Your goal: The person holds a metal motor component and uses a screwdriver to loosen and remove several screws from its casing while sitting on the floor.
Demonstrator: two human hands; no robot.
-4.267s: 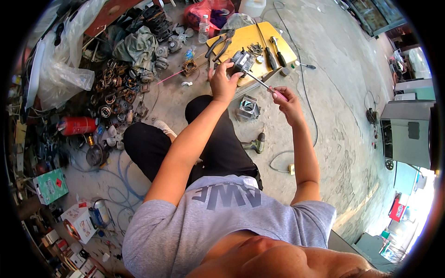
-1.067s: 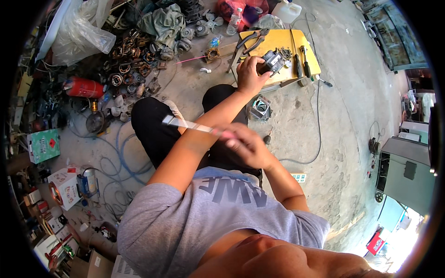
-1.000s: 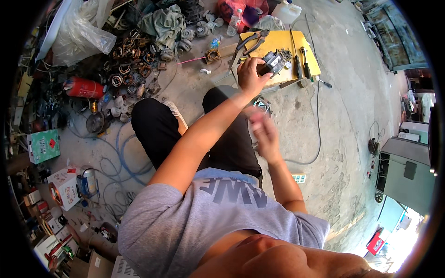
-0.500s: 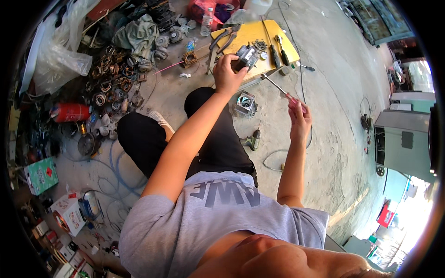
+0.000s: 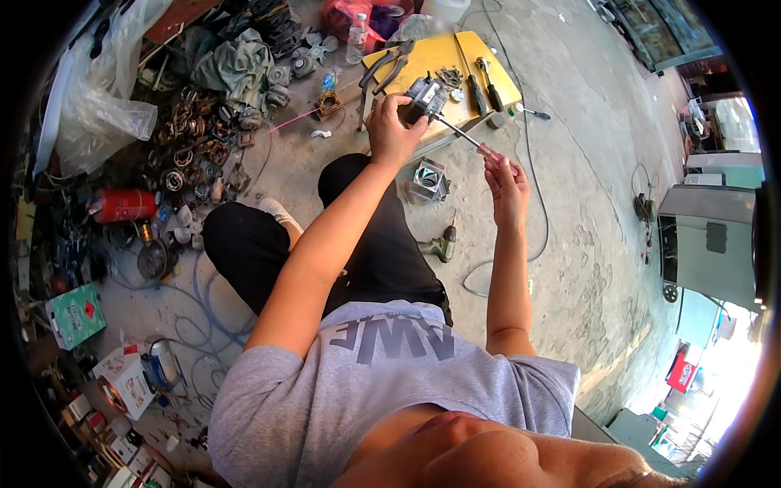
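Observation:
My left hand grips a small dark grey motor-like part with a pale label, holding it over the near edge of a low yellow-topped table. My right hand is closed on the handle of a screwdriver with a reddish see-through grip. Its shaft slants up and left, and the tip meets the near right side of the part; my view does not show what it seats in. On the tabletop beside the part lie pliers, a heap of small screws, a black-handled screwdriver and a ratchet wrench.
On the floor below the table sit a square metal housing and a green cordless drill. A black cable runs along the floor at right. Piled motor parts, a red cylinder and coiled hoses lie at left.
My right hand has moved left, bringing the screwdriver's tip from clear of the part to against it. The left hand still grips the part, shifted slightly left.

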